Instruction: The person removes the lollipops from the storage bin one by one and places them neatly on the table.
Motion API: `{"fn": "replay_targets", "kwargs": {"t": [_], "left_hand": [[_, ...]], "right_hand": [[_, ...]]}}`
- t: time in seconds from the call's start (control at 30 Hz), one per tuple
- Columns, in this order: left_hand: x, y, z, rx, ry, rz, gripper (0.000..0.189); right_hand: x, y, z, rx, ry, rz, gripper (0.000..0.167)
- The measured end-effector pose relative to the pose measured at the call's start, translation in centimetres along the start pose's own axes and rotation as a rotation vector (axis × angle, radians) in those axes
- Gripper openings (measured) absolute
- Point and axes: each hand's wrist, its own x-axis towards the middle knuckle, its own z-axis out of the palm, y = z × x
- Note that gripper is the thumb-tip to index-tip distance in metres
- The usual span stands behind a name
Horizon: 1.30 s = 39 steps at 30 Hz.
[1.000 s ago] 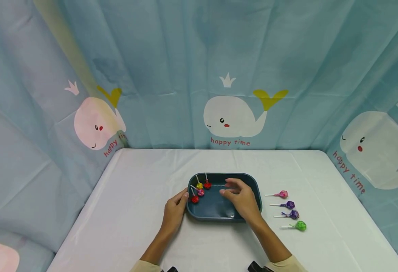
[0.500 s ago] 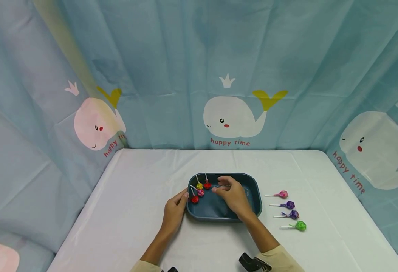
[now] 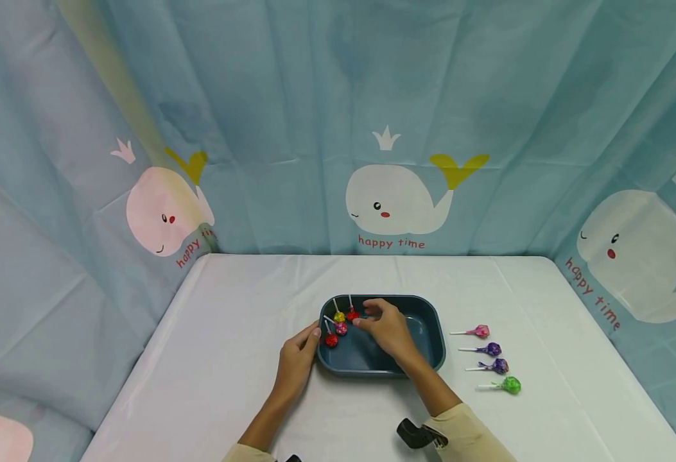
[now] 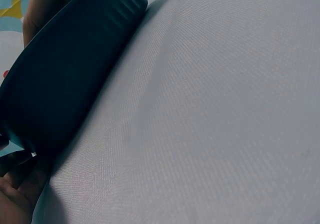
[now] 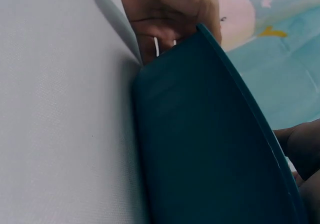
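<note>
Right hand [image 3: 388,328]: grip over the left half of the tray [image 3: 372,373], forearm crossing the near wall. Thumb and forefinger bent, tips near each other, the gap narrow; whether anything is pinched between them cannot be told.

Upper red lollipop [image 3: 353,315]: in the tray, just left of the thumb tip, contact uncertain. Stick runs away from the person, up against the far wall, so its long axis lies across the grip's leftward reach. Head end toward the grip; right hand the nearer of the two.

Yellow lollipop [image 3: 339,317]: next to the left, stick likewise toward the far wall.

Pink lollipop [image 3: 341,329]: nearer the person than the yellow, stick slanting left.

Lower red lollipop [image 3: 331,341]: at the left end, stick up by the left wall.

Left hand [image 3: 297,362]: holds the tray's left end, thumb at the rim.

Desk [image 3: 239,314], white-covered, right of the tray: four lollipops in a column, pink-wrapped lollipop [image 3: 480,331], far purple lollipop [image 3: 493,349], near purple lollipop [image 3: 500,366] and green lollipop [image 3: 511,385]. Heads to the right, sticks leftward toward the tray, roughly along its long axis; all nearer the right hand.
</note>
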Motion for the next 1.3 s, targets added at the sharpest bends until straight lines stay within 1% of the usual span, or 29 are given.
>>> {"fn": "replay_targets", "kwargs": {"t": [0.17,0.4,0.57,0.67,0.77,0.93,1.07,1.3], "left_hand": [[0.0,0.0,0.0,-0.004,-0.006,0.009,0.047],[0.0,0.1,0.0,-0.007,0.000,0.015,0.045],[0.0,0.1,-0.1,-0.020,-0.003,0.016,0.046],[0.0,0.0,-0.1,-0.018,-0.007,0.011,0.045],[0.0,0.0,0.0,-0.007,-0.005,0.013,0.045],[-0.1,-0.1,0.1,-0.007,-0.016,-0.005,0.044],[-0.1,-0.1,0.0,-0.019,-0.027,-0.012,0.044],[-0.1,0.0,0.0,-0.026,-0.024,-0.004,0.044]], "right_hand": [[0.5,0.1,0.1,0.000,-0.015,0.000,0.045],[1.2,0.5,0.6,-0.023,-0.038,-0.022,0.045],[1.4,0.4,0.9,-0.033,-0.051,-0.033,0.043],[1.5,0.2,1.1,-0.060,-0.057,-0.053,0.041],[1.7,0.0,1.4,-0.093,-0.066,-0.075,0.036],[1.9,0.1,1.8,-0.140,-0.084,-0.113,0.023],[2.0,0.3,2.1,-0.179,-0.079,-0.150,0.017],[2.0,0.3,2.2,-0.204,-0.077,-0.162,0.011]]}}
